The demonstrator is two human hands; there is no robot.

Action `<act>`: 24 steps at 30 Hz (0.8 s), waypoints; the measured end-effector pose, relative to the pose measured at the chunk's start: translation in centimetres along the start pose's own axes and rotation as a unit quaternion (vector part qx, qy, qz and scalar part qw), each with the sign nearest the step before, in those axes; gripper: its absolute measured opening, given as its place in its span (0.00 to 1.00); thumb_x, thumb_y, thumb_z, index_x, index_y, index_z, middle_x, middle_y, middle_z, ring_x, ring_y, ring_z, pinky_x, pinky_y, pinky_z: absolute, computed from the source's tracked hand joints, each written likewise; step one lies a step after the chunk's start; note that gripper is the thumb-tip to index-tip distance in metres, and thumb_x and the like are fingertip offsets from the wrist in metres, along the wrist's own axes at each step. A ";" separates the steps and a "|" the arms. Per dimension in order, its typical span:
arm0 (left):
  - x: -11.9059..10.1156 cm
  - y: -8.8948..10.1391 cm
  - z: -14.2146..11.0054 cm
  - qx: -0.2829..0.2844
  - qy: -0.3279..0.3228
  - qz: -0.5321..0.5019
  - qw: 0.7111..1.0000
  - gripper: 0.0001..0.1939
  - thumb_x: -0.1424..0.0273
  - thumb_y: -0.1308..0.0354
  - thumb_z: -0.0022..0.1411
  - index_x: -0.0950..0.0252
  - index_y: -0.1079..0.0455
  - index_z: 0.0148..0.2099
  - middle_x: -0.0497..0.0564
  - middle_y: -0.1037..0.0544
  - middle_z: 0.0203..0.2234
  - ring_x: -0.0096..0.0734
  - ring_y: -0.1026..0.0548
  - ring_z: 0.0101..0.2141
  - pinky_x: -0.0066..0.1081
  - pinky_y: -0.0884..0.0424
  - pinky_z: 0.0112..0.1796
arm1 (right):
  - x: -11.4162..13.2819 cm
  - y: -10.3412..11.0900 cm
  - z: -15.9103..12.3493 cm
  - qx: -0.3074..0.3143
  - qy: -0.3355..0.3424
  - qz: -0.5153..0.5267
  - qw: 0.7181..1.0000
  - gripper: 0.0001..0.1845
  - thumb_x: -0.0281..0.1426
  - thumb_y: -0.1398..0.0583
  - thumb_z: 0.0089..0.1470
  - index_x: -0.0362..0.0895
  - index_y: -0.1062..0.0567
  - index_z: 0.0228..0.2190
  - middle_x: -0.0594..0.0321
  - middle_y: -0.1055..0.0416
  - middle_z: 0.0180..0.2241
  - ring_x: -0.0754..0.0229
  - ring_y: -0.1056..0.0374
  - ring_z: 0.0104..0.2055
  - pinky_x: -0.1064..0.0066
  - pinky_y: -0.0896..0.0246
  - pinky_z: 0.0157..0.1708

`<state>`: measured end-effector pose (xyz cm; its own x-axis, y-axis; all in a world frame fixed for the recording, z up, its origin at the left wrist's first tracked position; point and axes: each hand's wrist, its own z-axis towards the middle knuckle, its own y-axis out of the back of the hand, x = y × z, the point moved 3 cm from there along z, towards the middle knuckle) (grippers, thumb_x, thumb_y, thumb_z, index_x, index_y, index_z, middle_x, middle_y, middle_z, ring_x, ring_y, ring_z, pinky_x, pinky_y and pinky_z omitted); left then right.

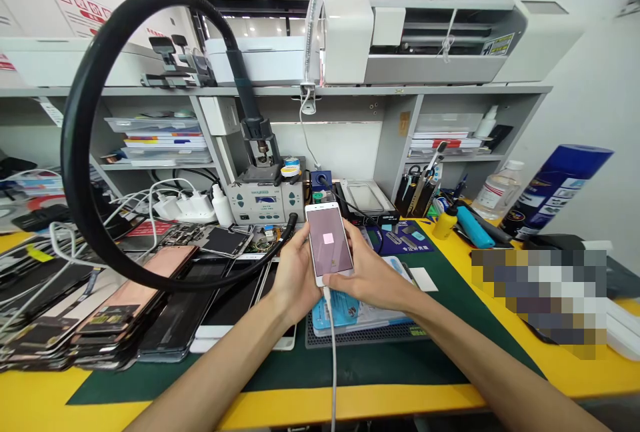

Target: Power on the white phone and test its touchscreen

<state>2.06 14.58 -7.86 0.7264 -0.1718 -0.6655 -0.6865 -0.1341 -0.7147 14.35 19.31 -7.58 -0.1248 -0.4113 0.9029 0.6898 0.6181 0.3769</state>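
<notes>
The phone [329, 245] lies between your left hand [293, 275] and your right hand [367, 275], tipped upward, slim and flat, its glossy white frame around a lit pinkish screen with a pale square. Your left fingers curl about one edge; your right grips the other, thumb on the lower front. A thin white cable [334, 359] meets its bottom end. Beneath are a shiny blue packet [345, 307] and green mat [400, 369].

Glossy glass-like phone screen [330, 252], smooth plastic-looking cable [335, 365], matt rubbery mat [400, 369].
</notes>
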 end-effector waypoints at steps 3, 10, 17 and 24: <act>0.0 0.0 0.0 0.000 0.002 0.000 1.000 0.27 0.53 0.51 0.69 0.70 0.27 0.54 0.60 0.19 0.38 0.44 0.19 0.36 0.40 0.24 0.40 | 0.2 0.1 0.0 0.040 -0.011 0.040 0.998 0.51 0.32 0.32 0.50 0.50 0.55 0.66 0.50 0.38 0.58 0.47 0.36 0.58 0.55 0.35 0.53; 0.0 0.0 0.0 0.033 0.016 0.002 0.999 0.28 0.52 0.54 0.70 0.69 0.27 0.56 0.61 0.19 0.39 0.46 0.19 0.37 0.42 0.23 0.38 | 0.5 0.5 0.1 0.049 -0.085 0.120 0.988 0.53 0.30 0.33 0.48 0.51 0.56 0.66 0.54 0.35 0.49 0.53 0.31 0.44 0.57 0.32 0.41; 0.0 0.2 0.1 0.075 0.013 0.007 0.997 0.29 0.53 0.55 0.71 0.70 0.28 0.57 0.62 0.19 0.41 0.45 0.19 0.35 0.42 0.22 0.33 | 0.6 0.8 0.4 0.036 -0.065 0.156 0.985 0.49 0.23 0.36 0.45 0.48 0.49 0.65 0.57 0.33 0.48 0.53 0.34 0.49 0.58 0.37 0.50; 0.1 0.1 -0.1 0.084 0.005 0.020 0.996 0.29 0.53 0.54 0.71 0.70 0.28 0.58 0.63 0.19 0.41 0.45 0.20 0.34 0.41 0.21 0.32 | 1.1 1.0 0.4 0.039 -0.074 0.197 0.977 0.46 0.22 0.37 0.46 0.47 0.46 0.64 0.57 0.31 0.49 0.56 0.33 0.45 0.63 0.36 0.44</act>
<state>2.09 14.45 -7.98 0.6972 -0.1837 -0.6929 -0.6992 0.0389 -0.7139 14.65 19.76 -6.17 0.0341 -0.0336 0.9989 0.6498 0.7601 0.0034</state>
